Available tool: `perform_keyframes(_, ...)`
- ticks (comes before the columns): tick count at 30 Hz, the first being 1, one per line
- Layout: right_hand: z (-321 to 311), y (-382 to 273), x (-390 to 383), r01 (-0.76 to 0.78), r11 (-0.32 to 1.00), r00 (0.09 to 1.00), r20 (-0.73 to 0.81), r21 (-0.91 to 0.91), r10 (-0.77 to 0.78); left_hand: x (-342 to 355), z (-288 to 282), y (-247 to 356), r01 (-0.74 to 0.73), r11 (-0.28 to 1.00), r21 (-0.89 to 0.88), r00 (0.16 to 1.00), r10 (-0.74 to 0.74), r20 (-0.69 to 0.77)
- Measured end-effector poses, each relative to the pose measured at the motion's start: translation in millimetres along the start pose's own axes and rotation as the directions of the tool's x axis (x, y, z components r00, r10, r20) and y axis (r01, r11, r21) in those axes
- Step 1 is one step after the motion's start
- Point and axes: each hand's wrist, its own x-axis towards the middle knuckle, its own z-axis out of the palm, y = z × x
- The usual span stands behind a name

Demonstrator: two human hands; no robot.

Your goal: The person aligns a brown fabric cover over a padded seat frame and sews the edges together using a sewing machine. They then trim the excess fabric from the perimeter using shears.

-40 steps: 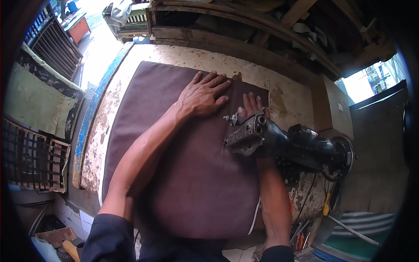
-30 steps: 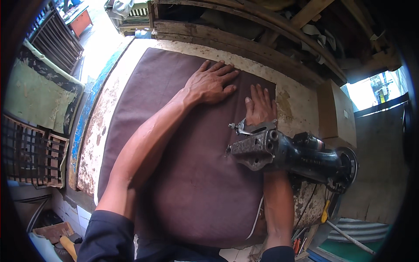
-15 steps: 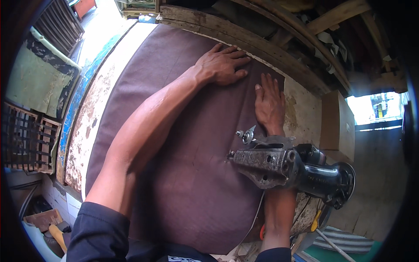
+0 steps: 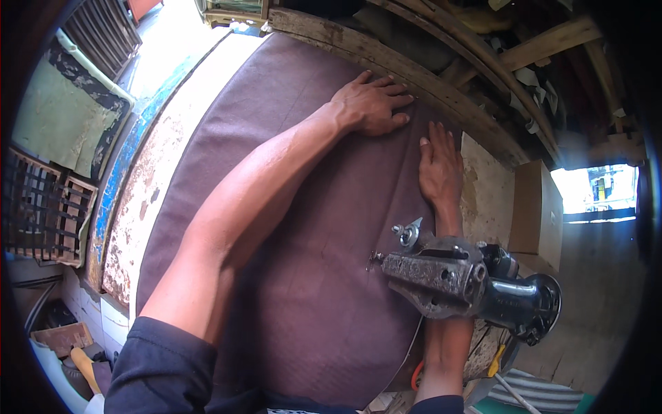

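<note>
On the worn worktop (image 4: 138, 207), head view (only cam): big brown cloth (image 4: 324, 207) lies spread btwn the person & the far wooden beam (image 4: 338, 38), R part under the nose of a black sewing machine (image 4: 438, 272) coming in from the R. L hand (image 4: 372, 107) is palm-down nr cloth's far edge, fingers straight & spread, resting on fabric, nothing gripped. R hand (image 4: 441, 169) lies flat too, nr cloth's R edge, fingers straight but close together, thumb slightly off, no hold on anything; R forearm (image 4: 448, 341) passes under machine's arm. Faint seam-like line (image 4: 398, 179) runs btwn the hands toward the needle end (image 4: 378, 258); can't tell if needle is down, too small/dark. Cardboard box (image 4: 531, 214) sits far R, yellow handle (image 4: 495, 360) low R, both apart from cloth. Step in hand looks like guiding/smoothing fabric at the machine. To do it well: light, even pressure w/ both palms, one each side of the line, so cloth lies flat w/o puckers; move both at same pace, no tugging, else line prob. drifts. Fingers best well apart from needle. R forearm needs care, shouldn't drag cloth edge or knock metal. Cloth's nr end reaches down toward the person, so its weight could pull; worth giving slack.
</note>
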Motion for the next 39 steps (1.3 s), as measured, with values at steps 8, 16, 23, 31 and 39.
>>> perform_keyframes(8, -17.5, -13.0, -65.7, 0.144, 0.983, 0.967, -0.227, 0.117, -0.115, -75.8, -16.4, 25.0, -0.021, 1.000, 0.000, 1.000, 0.021, -0.010)
perform_keyframes(16, -92.8, -29.9, -204.7, -0.047, 0.944, 0.997, 0.069, 0.327, 0.026, -359.2, -158.2, 137.9, -0.308, 0.552, -0.775, 0.182, 0.833, 0.522)
perform_keyframes(23, -54.2, -31.6, -199.9, 0.308, 0.941, 0.941, -0.188, 0.142, -0.280, -273.2, -100.2, 132.3, -0.076, 0.918, -0.389, 0.997, 0.058, -0.056)
perform_keyframes(31, -33.5, -41.4, -208.9, 0.208, 0.977, 0.974, -0.075, -0.056, -0.212, -269.7, -62.0, 101.3, 0.146, 0.987, 0.062, 0.978, -0.154, 0.144)
perform_keyframes(39, -39.9, -42.2, -203.1, 0.042, 0.998, 0.999, -0.036, 0.045, -0.040, -254.6, -60.2, 99.4, 0.131, 0.990, 0.056, 0.982, -0.137, 0.127)
